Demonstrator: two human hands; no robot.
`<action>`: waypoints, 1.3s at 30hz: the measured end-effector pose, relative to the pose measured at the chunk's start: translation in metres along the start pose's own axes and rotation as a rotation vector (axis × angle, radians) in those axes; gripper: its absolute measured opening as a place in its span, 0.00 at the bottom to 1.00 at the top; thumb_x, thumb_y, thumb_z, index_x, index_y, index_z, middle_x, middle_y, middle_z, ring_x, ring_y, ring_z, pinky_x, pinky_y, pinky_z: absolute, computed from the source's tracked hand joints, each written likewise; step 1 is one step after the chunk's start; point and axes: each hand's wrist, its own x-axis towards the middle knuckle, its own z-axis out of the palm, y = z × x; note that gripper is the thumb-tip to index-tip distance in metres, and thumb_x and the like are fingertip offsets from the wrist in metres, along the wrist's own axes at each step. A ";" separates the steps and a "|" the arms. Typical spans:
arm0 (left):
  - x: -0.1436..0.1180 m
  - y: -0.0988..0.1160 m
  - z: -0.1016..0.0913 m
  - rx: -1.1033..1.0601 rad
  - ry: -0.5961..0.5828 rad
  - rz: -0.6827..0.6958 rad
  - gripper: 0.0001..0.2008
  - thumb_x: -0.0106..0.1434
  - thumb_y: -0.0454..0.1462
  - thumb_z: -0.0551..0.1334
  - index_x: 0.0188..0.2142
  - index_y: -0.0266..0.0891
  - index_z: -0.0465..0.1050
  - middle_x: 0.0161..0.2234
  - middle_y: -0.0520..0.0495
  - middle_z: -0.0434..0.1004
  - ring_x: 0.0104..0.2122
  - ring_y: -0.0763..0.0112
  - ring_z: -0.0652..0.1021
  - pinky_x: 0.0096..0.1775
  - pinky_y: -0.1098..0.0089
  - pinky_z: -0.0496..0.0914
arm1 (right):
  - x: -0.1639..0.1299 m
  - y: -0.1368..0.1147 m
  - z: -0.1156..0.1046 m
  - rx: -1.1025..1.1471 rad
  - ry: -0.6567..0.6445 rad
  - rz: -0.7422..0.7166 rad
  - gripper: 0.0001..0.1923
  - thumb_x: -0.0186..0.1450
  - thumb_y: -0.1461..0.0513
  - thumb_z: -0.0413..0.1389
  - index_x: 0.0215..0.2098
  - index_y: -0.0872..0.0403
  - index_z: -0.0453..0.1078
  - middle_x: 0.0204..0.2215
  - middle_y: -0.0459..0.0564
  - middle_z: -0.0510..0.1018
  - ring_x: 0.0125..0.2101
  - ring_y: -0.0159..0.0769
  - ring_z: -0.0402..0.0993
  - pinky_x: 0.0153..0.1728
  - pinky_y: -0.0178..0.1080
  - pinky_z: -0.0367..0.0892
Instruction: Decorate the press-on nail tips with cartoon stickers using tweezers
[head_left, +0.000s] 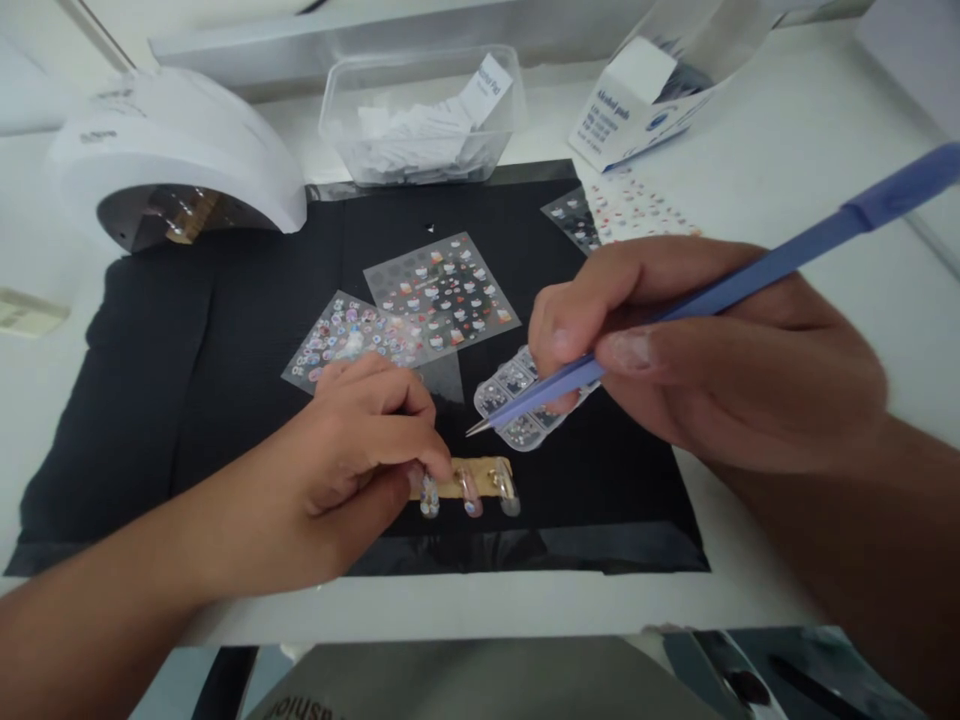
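From here I see the left hand (360,450) pinching a flat tan strip (487,479) with glossy clear nail tips (471,497) over the black mat (247,300); the right hand (697,360) clasps a slim blue metal-tipped pen-like tool (780,262), point near a clear compartmented plastic case (523,432).

The left grip (360,450) partly hides the tan strip (484,483).

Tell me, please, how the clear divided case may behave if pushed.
The clear divided case will probably slide rather than roll, since it lies flat. It looks light, with thin clear walls. Its tiny pieces might shift, as they seem loose.
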 end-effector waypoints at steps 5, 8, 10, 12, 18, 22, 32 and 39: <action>0.001 -0.002 -0.001 -0.008 -0.024 -0.011 0.18 0.65 0.23 0.51 0.38 0.43 0.76 0.36 0.51 0.70 0.39 0.66 0.69 0.43 0.60 0.59 | 0.001 0.002 -0.002 -0.001 0.000 -0.004 0.03 0.62 0.68 0.60 0.30 0.56 0.76 0.26 0.43 0.78 0.25 0.28 0.75 0.26 0.33 0.70; 0.001 -0.002 -0.001 0.004 -0.045 -0.020 0.18 0.64 0.23 0.52 0.36 0.43 0.77 0.35 0.51 0.69 0.39 0.66 0.69 0.42 0.60 0.58 | 0.001 0.004 -0.003 0.004 -0.016 -0.035 0.02 0.63 0.66 0.61 0.31 0.57 0.76 0.26 0.43 0.78 0.25 0.28 0.75 0.26 0.33 0.70; 0.002 -0.002 -0.001 -0.004 -0.041 -0.021 0.18 0.64 0.23 0.52 0.36 0.43 0.77 0.35 0.51 0.69 0.39 0.66 0.69 0.43 0.60 0.58 | 0.002 0.005 -0.004 0.003 -0.025 -0.051 0.03 0.63 0.65 0.62 0.31 0.57 0.76 0.26 0.43 0.78 0.25 0.29 0.75 0.26 0.33 0.70; 0.001 -0.003 -0.001 -0.025 -0.035 -0.023 0.19 0.63 0.23 0.52 0.37 0.44 0.77 0.36 0.52 0.69 0.40 0.67 0.69 0.44 0.60 0.58 | 0.002 0.005 -0.005 0.006 -0.022 -0.051 0.03 0.63 0.65 0.63 0.31 0.57 0.77 0.25 0.43 0.78 0.25 0.29 0.75 0.25 0.34 0.70; 0.000 -0.004 -0.001 -0.060 -0.013 -0.021 0.17 0.63 0.23 0.53 0.37 0.43 0.75 0.36 0.52 0.69 0.39 0.69 0.70 0.45 0.61 0.59 | 0.002 0.006 -0.006 0.019 -0.013 -0.048 0.03 0.61 0.63 0.64 0.30 0.56 0.78 0.24 0.44 0.79 0.23 0.30 0.76 0.24 0.33 0.71; 0.001 -0.004 0.001 -0.035 -0.005 -0.010 0.16 0.64 0.24 0.53 0.35 0.43 0.75 0.36 0.52 0.69 0.39 0.68 0.69 0.44 0.62 0.59 | 0.003 0.006 -0.006 0.018 -0.002 -0.042 0.05 0.61 0.61 0.65 0.30 0.55 0.79 0.24 0.43 0.79 0.23 0.30 0.75 0.23 0.33 0.71; 0.002 -0.006 0.001 -0.023 0.029 0.007 0.15 0.65 0.25 0.55 0.34 0.43 0.76 0.36 0.51 0.70 0.39 0.67 0.70 0.44 0.61 0.60 | 0.002 0.005 -0.005 0.011 -0.002 -0.040 0.06 0.61 0.60 0.65 0.30 0.55 0.79 0.24 0.44 0.79 0.23 0.30 0.75 0.23 0.33 0.71; -0.002 -0.007 -0.006 -0.020 0.107 0.051 0.17 0.64 0.25 0.56 0.40 0.46 0.80 0.37 0.50 0.74 0.40 0.67 0.74 0.44 0.61 0.66 | 0.001 0.006 -0.007 0.047 -0.015 -0.034 0.03 0.62 0.63 0.64 0.31 0.55 0.79 0.25 0.45 0.78 0.25 0.30 0.75 0.25 0.33 0.71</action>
